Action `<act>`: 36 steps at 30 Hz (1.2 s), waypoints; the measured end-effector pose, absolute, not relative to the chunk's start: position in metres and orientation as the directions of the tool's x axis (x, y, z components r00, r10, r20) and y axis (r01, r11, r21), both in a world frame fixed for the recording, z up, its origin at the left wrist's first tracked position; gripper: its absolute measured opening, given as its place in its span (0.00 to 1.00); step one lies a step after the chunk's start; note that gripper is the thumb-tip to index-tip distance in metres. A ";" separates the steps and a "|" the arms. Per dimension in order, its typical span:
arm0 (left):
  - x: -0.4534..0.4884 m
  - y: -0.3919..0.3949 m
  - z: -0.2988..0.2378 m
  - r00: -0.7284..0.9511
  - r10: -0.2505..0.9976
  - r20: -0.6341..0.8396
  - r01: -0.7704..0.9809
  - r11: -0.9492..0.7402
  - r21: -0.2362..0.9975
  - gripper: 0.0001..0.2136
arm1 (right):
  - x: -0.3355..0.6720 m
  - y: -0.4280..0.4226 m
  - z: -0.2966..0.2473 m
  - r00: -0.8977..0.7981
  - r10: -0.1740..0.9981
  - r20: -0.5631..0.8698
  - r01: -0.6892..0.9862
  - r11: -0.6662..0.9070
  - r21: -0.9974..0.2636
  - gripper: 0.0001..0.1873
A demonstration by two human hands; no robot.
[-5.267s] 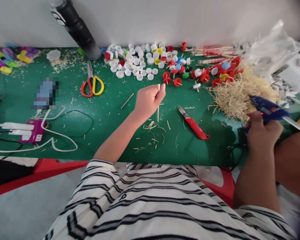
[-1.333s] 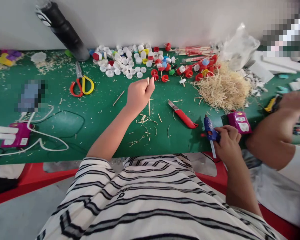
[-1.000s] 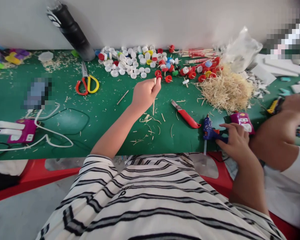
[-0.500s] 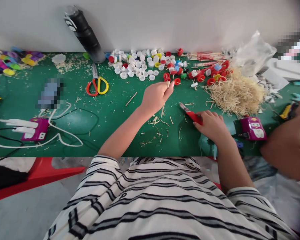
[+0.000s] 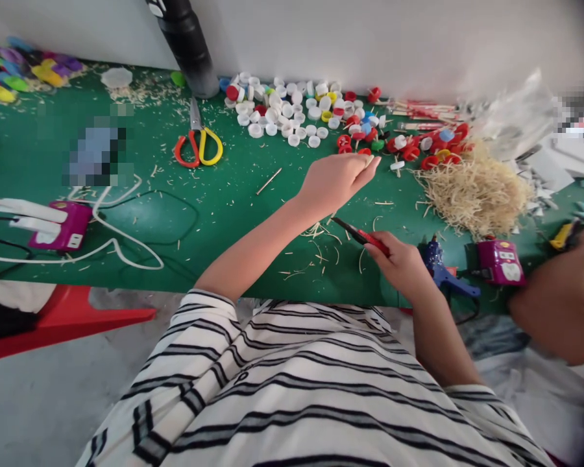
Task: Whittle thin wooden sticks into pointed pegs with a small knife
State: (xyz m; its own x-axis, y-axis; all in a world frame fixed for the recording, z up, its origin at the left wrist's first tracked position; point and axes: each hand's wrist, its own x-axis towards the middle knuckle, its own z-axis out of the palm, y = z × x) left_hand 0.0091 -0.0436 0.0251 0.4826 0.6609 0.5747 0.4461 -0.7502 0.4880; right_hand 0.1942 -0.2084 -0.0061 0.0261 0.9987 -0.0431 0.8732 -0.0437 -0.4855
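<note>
My left hand (image 5: 335,181) is closed in a fist in the middle of the bench, around a thin wooden stick (image 5: 333,216) that is mostly hidden by the hand. Only its lower end shows under the fist. In my right hand (image 5: 401,263) is a red utility knife (image 5: 374,242), its blade pointing up and left, close to that lower end. Whether the blade touches the stick I cannot tell. Pale wood shavings (image 5: 316,230) lie on the green bench below both hands. Another thin stick (image 5: 269,181) rests left of my left hand.
Behind my hands are many white bottle caps (image 5: 272,120) and red caps (image 5: 411,153) with sticks. A shavings heap (image 5: 477,188), blue glue gun (image 5: 440,266) and purple socket block (image 5: 500,263) are at right. Scissors (image 5: 198,143) lie left; another person's arm (image 5: 559,292) is far right.
My right hand has raised the knife and brought its blade leftward to the stick's lower end. The view has shifted, and the glue gun beside my right hand now shows clearly.
</note>
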 end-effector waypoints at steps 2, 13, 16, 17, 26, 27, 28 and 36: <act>0.009 -0.045 0.026 0.485 0.666 0.566 0.456 -0.745 0.486 0.30 | 0.182 -0.207 -0.008 -0.013 1.000 0.012 0.890 0.018 -0.455 0.24; 0.009 -0.042 0.025 0.467 0.673 0.574 0.497 -0.736 0.459 0.30 | 0.169 -0.190 -0.017 0.015 0.985 0.174 0.989 0.012 -0.150 0.27; 0.010 -0.040 0.024 0.471 0.686 0.554 0.511 -0.725 0.462 0.29 | 0.167 -0.188 -0.017 0.024 0.988 0.155 0.991 -0.003 -0.135 0.27; 0.010 -0.040 0.024 0.469 0.688 0.554 0.509 -0.723 0.468 0.29 | 0.166 -0.187 -0.017 0.035 0.990 0.133 0.990 -0.016 -0.139 0.26; 0.010 -0.035 0.020 0.442 0.684 0.580 0.500 -0.725 0.475 0.30 | 0.160 -0.179 -0.016 0.097 0.991 -0.090 0.989 -0.107 -0.103 0.23; 0.011 -0.035 0.020 0.442 0.684 0.581 0.496 -0.726 0.476 0.30 | 0.160 -0.178 -0.015 0.094 0.990 -0.107 0.989 -0.105 -0.101 0.22; 0.011 -0.036 0.020 0.442 0.684 0.580 0.494 -0.726 0.479 0.30 | 0.161 -0.177 -0.014 0.091 0.988 -0.125 0.989 -0.104 -0.101 0.22; 0.015 -0.034 0.019 0.455 0.690 0.562 0.468 -0.723 0.509 0.30 | 0.160 -0.176 -0.008 0.087 0.971 -0.223 0.988 -0.113 -0.104 0.20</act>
State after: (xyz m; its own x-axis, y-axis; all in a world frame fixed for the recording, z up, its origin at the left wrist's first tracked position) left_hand 0.0148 -0.0341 0.0187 0.4549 0.6905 0.5624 0.4681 -0.7226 0.5086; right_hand 0.1599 -0.1759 -0.0081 0.0875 0.9708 -0.2232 0.9882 -0.1129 -0.1038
